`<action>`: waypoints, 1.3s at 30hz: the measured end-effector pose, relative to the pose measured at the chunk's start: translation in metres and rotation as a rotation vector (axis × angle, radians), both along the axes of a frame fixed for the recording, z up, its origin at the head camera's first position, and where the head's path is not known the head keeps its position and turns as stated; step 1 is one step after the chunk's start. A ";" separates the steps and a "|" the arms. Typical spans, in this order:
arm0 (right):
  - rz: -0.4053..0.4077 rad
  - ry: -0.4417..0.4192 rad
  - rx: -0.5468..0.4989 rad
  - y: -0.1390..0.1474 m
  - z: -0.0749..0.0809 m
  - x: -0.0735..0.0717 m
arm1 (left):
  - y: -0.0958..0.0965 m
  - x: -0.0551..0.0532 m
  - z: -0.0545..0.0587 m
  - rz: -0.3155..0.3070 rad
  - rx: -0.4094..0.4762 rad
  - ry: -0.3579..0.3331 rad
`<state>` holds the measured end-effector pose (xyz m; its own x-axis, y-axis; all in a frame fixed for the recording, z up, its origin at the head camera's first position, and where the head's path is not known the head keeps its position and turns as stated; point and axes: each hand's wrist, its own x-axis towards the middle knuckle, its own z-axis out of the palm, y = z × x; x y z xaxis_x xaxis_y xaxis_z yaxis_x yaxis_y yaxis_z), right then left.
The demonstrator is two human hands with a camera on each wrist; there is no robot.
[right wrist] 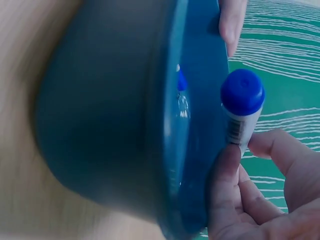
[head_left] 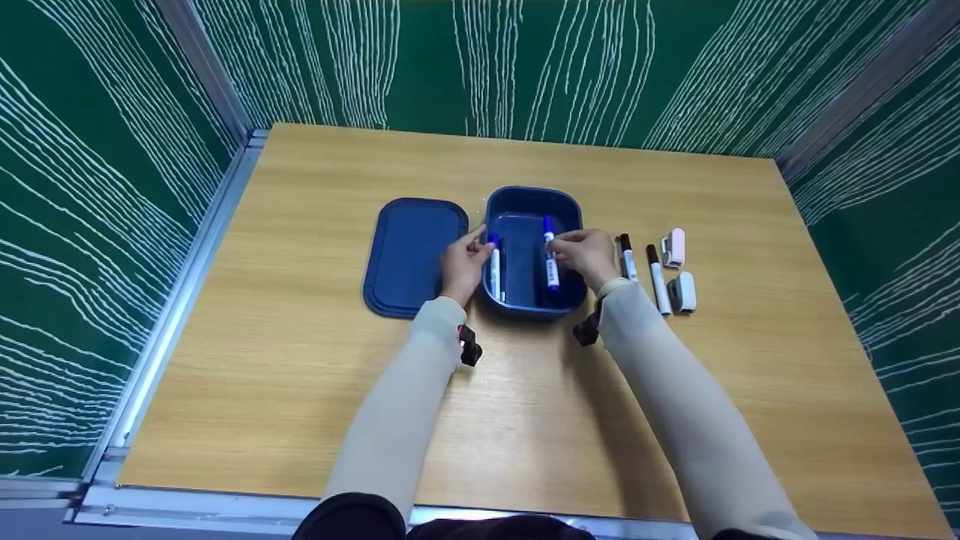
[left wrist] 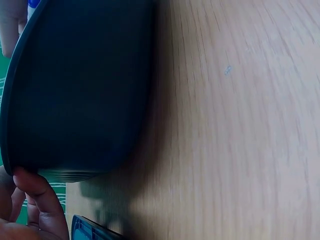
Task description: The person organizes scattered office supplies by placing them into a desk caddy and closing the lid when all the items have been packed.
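A dark blue plastic box [head_left: 525, 201] stands on the table. My left hand [head_left: 463, 264] pinches its left rim, with a finger against the outer wall in the left wrist view. Inside, along the left wall, lies a white marker with blue ends [head_left: 495, 271]. My right hand [head_left: 587, 253] pinches another blue-and-white marker [head_left: 552, 274] between thumb and fingers, over the right side of the box. In the right wrist view this held marker [right wrist: 242, 97] is tilted with a blue end toward the camera, beside the rim.
Left of the box lies its dark blue lid [head_left: 409, 251], flat on the wooden table [head_left: 300, 390]. To the right are two dark-capped markers, one [head_left: 658, 279] fully visible, plus a pink clip-like object [head_left: 674, 247] and a white one [head_left: 683, 292]. Green panels surround the table's back and sides.
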<state>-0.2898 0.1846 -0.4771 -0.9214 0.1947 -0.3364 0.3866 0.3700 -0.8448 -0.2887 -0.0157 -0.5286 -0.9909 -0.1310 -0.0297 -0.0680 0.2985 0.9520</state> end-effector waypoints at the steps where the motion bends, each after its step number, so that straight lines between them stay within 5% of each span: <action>1: 0.006 0.001 -0.001 -0.001 -0.002 0.000 | 0.000 0.000 -0.001 0.000 0.002 0.001; 22: -0.011 0.004 -0.126 -0.035 -0.029 -0.003 | -0.002 0.001 -0.001 0.006 0.012 0.002; 39: 0.020 0.034 -0.008 -0.048 -0.045 -0.006 | 0.001 -0.003 -0.004 -0.011 0.011 0.020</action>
<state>-0.2955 0.1364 -0.5223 -0.9360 0.1737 -0.3061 0.3501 0.3701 -0.8605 -0.2920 -0.0150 -0.5330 -0.9927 -0.1197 -0.0111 -0.0455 0.2884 0.9564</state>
